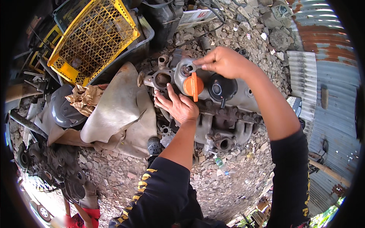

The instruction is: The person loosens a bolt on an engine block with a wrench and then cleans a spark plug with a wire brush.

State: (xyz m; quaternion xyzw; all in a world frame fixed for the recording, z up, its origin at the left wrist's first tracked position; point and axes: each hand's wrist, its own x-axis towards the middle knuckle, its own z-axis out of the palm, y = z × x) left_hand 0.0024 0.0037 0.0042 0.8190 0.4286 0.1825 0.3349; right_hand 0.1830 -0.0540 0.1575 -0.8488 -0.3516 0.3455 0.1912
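Note:
An old metal engine (239,100) lies across the middle, with an orange cap (192,88) and a black round canister (222,88) on top. My right hand (221,62) pinches a small grey metal piece (192,67), possibly the end of a wrench, over a fitting just above the orange cap. My left hand (176,104) rests with fingers apart on the engine's left end, just below an open round flange (162,79). A manifold port (224,143) sticks out at the lower side of the engine.
A yellow crate (95,26) over dark bins, a tan sheet (106,110), brown paper (84,99) and a grey helmet-like shell (66,106) crowd the left. Corrugated sheets (327,114) line the right. Engine parts (45,167) and another person (81,216) are lower left, on rubble ground.

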